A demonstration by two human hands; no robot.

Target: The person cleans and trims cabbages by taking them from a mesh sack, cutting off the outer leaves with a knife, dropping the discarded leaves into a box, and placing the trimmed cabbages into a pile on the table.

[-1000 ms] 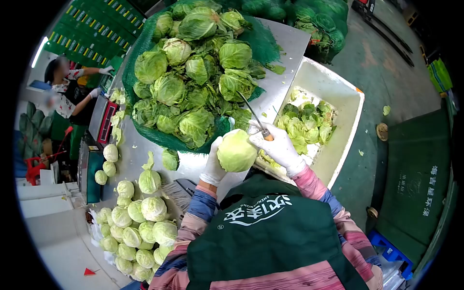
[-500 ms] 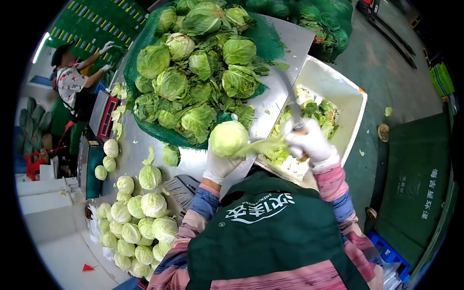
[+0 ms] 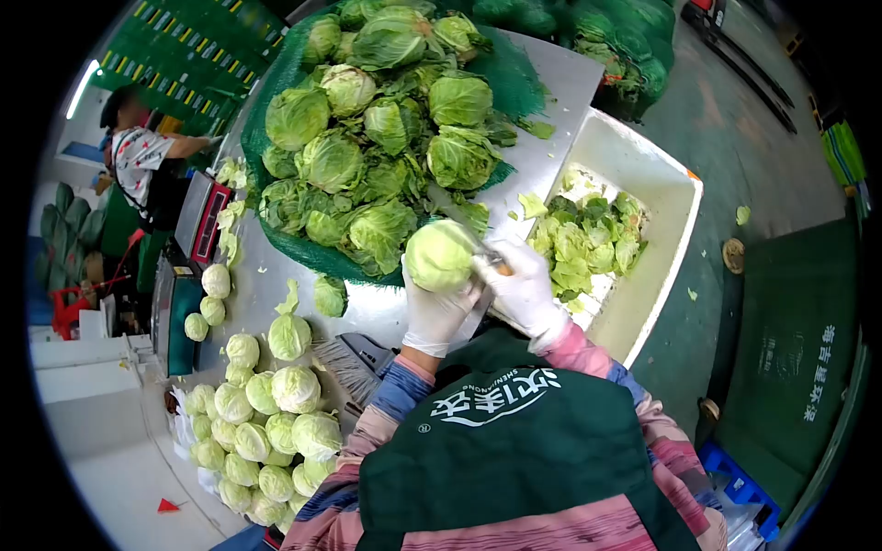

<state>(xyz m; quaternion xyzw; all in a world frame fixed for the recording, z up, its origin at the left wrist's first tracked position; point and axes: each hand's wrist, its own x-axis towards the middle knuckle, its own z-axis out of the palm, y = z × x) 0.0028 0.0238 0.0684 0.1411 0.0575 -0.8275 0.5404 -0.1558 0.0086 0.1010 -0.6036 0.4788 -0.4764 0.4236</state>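
Note:
A trimmed pale green cabbage (image 3: 437, 257) rests in my gloved left hand (image 3: 435, 317), whose fingers cup it from below. My gloved right hand (image 3: 524, 285) is closed round the handle of a knife (image 3: 480, 246), its blade against the right side of the cabbage and partly blurred. Behind the cabbage, a pile of leafy untrimmed cabbages (image 3: 331, 161) lies on green netting (image 3: 510, 78) on the metal table (image 3: 560, 69). To the right stands a white foam box (image 3: 675, 202) with loose cabbage leaves (image 3: 579, 253) in it.
Many trimmed cabbages (image 3: 253, 441) are heaped at lower left, near a brush (image 3: 349, 363). A scale (image 3: 211, 220) stands on the left, with a co-worker (image 3: 142, 151) beyond. A green bin (image 3: 790, 340) is on the right. Full net sacks (image 3: 634, 46) stand behind the table.
My right hand has moved left from above the foam box to the cabbage, bringing the knife against it. A loose leaf that hung between my hands is gone from there. The co-worker's arms have lowered.

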